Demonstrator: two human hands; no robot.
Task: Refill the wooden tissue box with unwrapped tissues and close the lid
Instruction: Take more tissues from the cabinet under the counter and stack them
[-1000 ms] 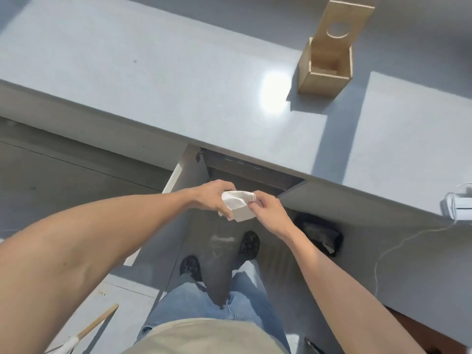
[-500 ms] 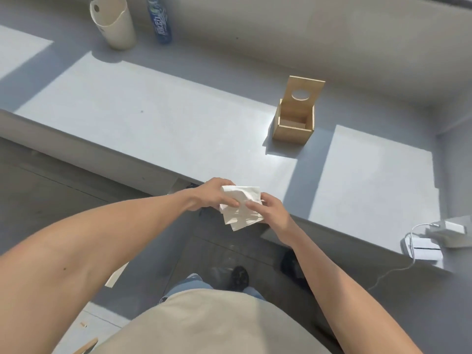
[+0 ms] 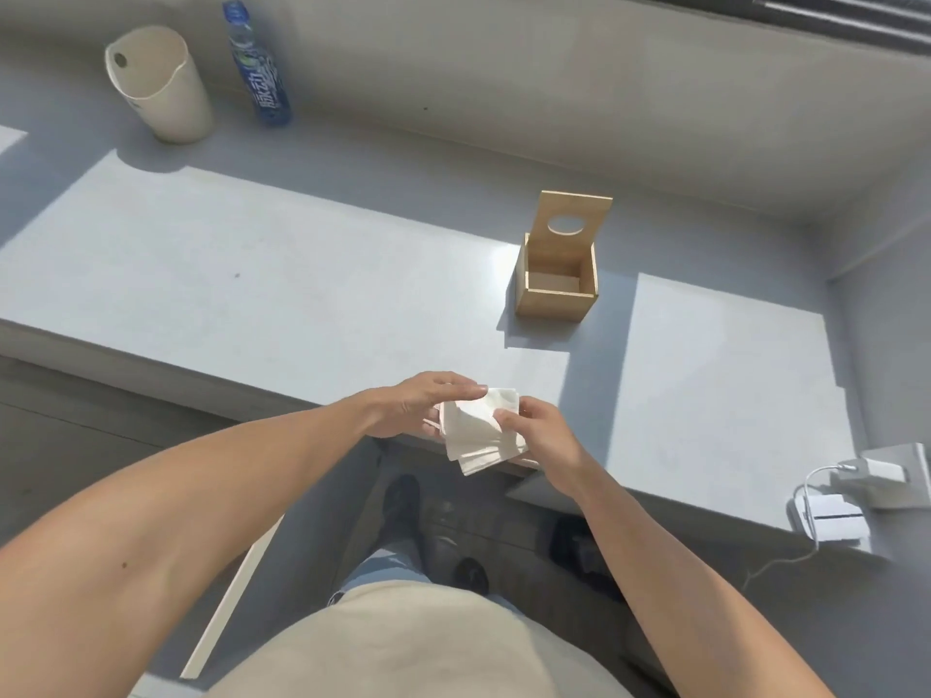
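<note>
Both hands hold a small stack of white tissues (image 3: 481,429) over the near edge of the counter (image 3: 252,274). The right hand (image 3: 541,435) pinches the stack's right side, thumb on top and fingers underneath. The left hand (image 3: 420,408) lies flatter, its fingers stretched across the stack's upper left corner and its thumb hidden beneath. No wrapper shows on the tissues.

A second ago the same bundle was a tight wad gripped low, in front of the open drawer space under the counter. It has since been lifted to counter height and spread into a flatter, squarer stack. That suggests the unwrapping is done and the tissues are being tidied to fit.

Beyond the grip and a little to its right stands the wooden tissue box (image 3: 556,284), well apart from the hands. Its lid (image 3: 574,229), with a round hole, stands upright and the inside looks empty. Far off to the left sit a cream bin (image 3: 161,88) and a blue bottle (image 3: 259,68).
</note>
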